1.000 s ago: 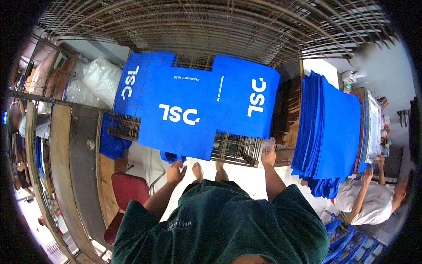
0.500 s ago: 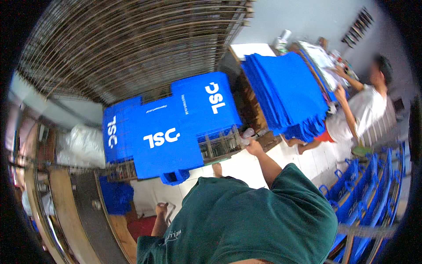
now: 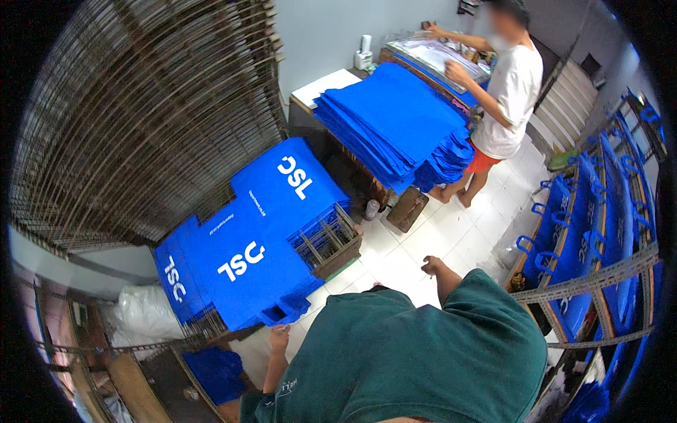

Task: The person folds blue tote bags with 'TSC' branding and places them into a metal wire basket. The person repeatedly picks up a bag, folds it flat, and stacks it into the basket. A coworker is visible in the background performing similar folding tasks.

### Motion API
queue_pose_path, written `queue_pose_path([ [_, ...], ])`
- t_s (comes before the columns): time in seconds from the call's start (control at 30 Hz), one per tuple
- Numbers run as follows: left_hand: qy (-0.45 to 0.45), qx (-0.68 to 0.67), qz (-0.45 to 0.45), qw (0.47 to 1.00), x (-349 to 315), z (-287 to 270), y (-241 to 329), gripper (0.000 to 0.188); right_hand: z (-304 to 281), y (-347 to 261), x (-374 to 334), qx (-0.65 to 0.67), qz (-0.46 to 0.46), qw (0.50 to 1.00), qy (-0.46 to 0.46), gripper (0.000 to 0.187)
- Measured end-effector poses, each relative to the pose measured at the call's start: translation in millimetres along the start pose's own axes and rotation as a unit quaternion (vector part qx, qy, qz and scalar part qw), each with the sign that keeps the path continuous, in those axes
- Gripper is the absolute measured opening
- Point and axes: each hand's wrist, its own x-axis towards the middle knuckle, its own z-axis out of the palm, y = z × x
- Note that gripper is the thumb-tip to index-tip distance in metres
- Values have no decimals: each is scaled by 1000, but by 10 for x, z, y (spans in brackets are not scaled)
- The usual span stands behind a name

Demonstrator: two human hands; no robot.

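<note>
A blue fabric bag [image 3: 261,240] with white print lies spread flat on a wire drying rack [image 3: 328,240] in front of me. My left hand [image 3: 280,337] hangs just below the bag's near edge, by its handle loop, and holds nothing. My right hand [image 3: 431,266] is off the bag, over the white tiled floor [image 3: 416,247], loosely curled and empty. My green shirt hides both forearms below the wrists.
Stacked wire racks [image 3: 141,120] rise at the left. A thick pile of blue fabric [image 3: 398,120] lies on a table behind the rack. A person in a white shirt [image 3: 511,81] works at a far table. Racks with blue bags [image 3: 599,211] stand at the right.
My head has turned right, so the bag and rack slid to the left. Both hands have come off the bag's near edge, and the right hand has pulled back over the floor.
</note>
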Motion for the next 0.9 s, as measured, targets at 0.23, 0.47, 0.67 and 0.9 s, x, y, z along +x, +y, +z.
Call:
queue_pose_path([
  [0.23, -75, 59, -37, 995, -99, 166, -74, 33, -401, -200, 58, 38, -133, 986, 98, 51],
  [0.47, -106, 225, 57, 967, -96, 859, 754, 34, -760, 408, 272, 67, -132, 984, 100, 49],
  [0.67, -74, 159, 165, 971, -420, 1799, 1614, 42, -593, 1584, 1026, 39, 18, 998, 41, 53],
  [0.9, -114, 271, 251, 922, -614, 1864, 985, 41, -1024, 1171, 987, 52, -82, 991, 96, 53],
])
